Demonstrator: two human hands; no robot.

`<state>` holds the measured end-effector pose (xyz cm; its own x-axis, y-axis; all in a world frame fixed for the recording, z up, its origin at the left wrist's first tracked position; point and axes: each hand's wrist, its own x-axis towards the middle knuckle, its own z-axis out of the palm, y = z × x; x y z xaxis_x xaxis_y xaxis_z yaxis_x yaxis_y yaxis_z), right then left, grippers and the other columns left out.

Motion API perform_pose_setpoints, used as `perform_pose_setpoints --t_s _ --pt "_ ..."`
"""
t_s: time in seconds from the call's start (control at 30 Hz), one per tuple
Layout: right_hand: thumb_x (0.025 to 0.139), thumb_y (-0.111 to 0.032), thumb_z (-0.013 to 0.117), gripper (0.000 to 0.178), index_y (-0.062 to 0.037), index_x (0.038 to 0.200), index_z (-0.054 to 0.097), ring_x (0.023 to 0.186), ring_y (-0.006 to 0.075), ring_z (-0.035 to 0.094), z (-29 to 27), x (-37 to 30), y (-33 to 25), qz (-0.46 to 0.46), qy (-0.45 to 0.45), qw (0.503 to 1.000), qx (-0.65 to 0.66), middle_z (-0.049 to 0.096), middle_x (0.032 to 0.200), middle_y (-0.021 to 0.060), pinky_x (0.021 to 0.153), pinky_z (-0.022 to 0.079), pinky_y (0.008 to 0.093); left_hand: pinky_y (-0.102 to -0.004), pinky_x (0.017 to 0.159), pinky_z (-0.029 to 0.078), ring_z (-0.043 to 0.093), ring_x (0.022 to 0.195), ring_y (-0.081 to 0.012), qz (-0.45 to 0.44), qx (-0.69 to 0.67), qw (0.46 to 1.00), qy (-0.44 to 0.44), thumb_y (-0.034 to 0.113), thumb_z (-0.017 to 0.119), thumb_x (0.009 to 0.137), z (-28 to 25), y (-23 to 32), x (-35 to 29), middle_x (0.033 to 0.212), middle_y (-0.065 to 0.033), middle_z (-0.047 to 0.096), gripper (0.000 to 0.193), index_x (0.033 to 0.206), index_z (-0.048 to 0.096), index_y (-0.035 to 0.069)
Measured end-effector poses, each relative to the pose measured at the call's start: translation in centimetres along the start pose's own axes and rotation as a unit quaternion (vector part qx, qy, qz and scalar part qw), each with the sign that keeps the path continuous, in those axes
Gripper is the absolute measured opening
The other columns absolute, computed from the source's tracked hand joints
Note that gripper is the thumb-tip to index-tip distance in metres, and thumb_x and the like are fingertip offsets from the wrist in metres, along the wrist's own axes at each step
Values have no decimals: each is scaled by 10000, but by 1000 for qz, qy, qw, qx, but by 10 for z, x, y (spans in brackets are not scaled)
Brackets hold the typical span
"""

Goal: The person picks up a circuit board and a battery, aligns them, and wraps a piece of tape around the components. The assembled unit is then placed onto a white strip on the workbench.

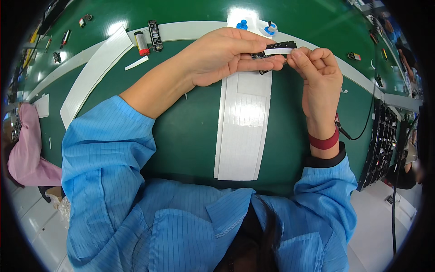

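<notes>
Above the far end of a sheet of white strips (240,131), my left hand (219,52) is closed around a small black electronic part (286,45). The fingers partly cover the part. A narrow white strip (277,51) lies along its near side. Thumb and fingertips of my right hand (319,75) pinch the strip's right end. A dark red wristband (324,141) with a black cord circles my right wrist.
Beyond my left forearm lie a battery cell (142,44), a black module (155,35) and a loose white strip (136,63). More white sheets (93,81) lie left. Blue-topped items (243,25) stand behind my hands. Black trays (379,145) line the right; a pink sleeve (29,145) shows left.
</notes>
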<state>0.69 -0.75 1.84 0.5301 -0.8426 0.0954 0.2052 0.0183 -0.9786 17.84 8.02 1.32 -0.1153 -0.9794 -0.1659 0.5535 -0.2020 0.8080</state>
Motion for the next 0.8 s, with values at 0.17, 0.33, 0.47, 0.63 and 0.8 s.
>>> perform_pose_setpoints --t_s 0.17,0.33,0.47,0.63,0.8 --pt "761 63 607 166 -7 785 457 731 169 615 2 -2 0 -25 0 1000 -15 601 822 144 712 507 249 -255 895 463 572 1007 -239 2 -10 1000 -8 150 400 923 0 0 -1 1070 -227 554 372 1168 430 -128" --pt "755 67 611 174 -12 781 459 730 166 609 1 -1 -2 -11 3 1000 6 599 820 136 706 504 251 -260 896 465 568 1013 -248 5 -20 1000 -8 148 404 922 1 -1 -1 1080 -233 546 371 1163 429 -133" --pt "753 66 617 177 -17 781 463 728 166 608 -1 0 -2 -6 0 1000 12 600 825 131 707 505 255 -269 903 462 562 1019 -260 10 -31 999 -11 141 406 921 1 -1 -2 1103 -248 523 369 1154 427 -144" --pt "750 69 619 179 -18 782 466 727 171 612 0 0 -1 -5 -1 1000 1 601 825 130 711 508 257 -277 919 452 559 1023 -270 10 -29 1000 -1 140 403 921 2 0 -2 1106 -254 517 366 1145 430 -149" --pt "750 69 618 171 -12 791 473 730 174 613 -1 -1 0 -15 -11 1000 -5 602 828 133 714 512 259 -279 916 454 556 1026 -280 24 -27 999 -21 145 410 920 -1 -4 1 1107 -260 514 371 1144 429 -150"
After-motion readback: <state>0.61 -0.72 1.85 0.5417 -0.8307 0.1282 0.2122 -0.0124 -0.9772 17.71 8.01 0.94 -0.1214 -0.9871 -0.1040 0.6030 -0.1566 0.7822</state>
